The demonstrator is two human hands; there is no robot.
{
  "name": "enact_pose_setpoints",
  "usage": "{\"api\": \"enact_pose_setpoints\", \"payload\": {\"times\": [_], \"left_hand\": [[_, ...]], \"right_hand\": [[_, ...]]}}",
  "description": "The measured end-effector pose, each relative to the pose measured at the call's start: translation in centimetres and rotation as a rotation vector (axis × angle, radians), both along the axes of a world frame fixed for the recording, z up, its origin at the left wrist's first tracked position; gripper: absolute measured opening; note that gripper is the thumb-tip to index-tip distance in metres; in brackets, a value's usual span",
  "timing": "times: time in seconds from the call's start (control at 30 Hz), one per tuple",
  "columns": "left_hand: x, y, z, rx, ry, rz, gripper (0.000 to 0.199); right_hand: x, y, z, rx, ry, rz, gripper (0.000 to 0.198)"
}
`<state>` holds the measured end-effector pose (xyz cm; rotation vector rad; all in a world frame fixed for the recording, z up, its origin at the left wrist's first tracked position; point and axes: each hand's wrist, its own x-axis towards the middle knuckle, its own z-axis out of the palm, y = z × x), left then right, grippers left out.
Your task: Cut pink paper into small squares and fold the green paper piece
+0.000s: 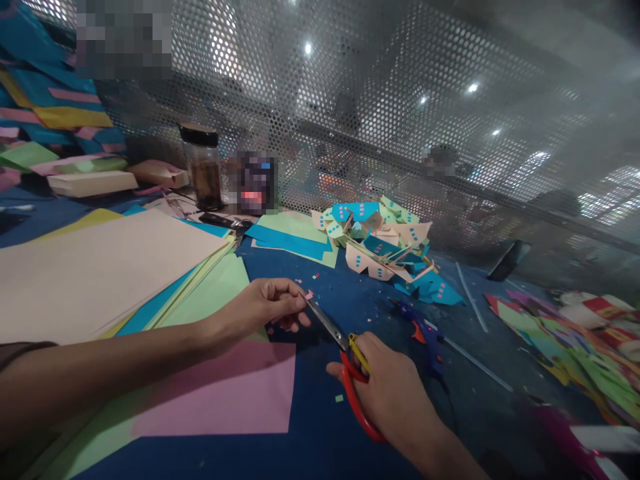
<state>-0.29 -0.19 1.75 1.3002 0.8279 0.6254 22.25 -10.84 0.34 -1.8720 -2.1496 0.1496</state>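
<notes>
Over the middle of the tabletop (320, 453), the right hand (385, 380) is clamped around the handles of the scissors (342, 339); the left hand (270, 303), apart from it, pinches a pink scrap (309, 295) at the blade tips. A pink sheet (240, 397) lies toward the near edge, paper boats (377, 263) toward the back edge.
</notes>
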Motion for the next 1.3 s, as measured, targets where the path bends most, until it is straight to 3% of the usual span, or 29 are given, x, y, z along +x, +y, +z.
{"api": "enact_pose_setpoints", "payload": {"times": [0.4,0.9,1.3], "left_hand": [[0.08,-0.17,0.15,-0.010,0.016,0.015,0.034],[-0.13,-0.03,-0.14,-0.003,0.042,-0.014,0.032],[-0.19,-0.12,0.26,0.006,0.041,-0.015,0.032]], "right_hand": [[0.10,0.03,0.00,-0.028,0.003,-0.007,0.035],[0.30,0.16,-0.17,0.088,-0.066,0.005,0.037],[0.36,0.20,0.10,0.024,-0.043,-0.054,0.031]]}}
